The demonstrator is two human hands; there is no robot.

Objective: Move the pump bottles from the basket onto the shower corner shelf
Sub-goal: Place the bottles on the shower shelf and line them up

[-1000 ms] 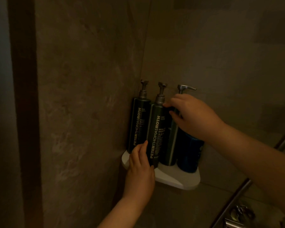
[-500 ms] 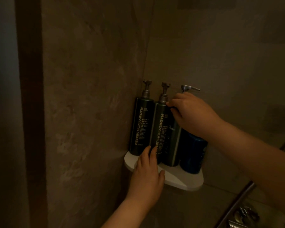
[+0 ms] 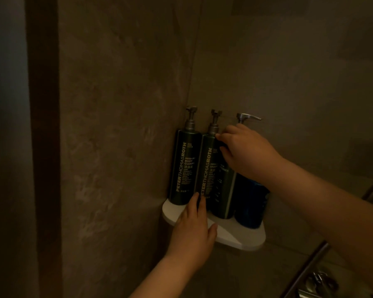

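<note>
The right hand [image 3: 246, 151] is covering the shoulders of the third bottle [image 3: 223, 190] and the blue bottle [image 3: 250, 205], so which one is carrying the lever pump [image 3: 248, 117] cannot be told. The left hand [image 3: 192, 231] is hiding the base of the second bottle [image 3: 207, 168] and part of the shelf [image 3: 241, 237] edge. Label print is blurring in the dimness; the metal fitting [image 3: 319, 282] is running off the bottom edge.

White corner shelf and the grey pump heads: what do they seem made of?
White corner shelf: probably matte plastic or resin, judging by its even, dull surface. Grey pump heads: metal or metallised plastic, given their soft sheen; the dim light leaves it open.
</note>
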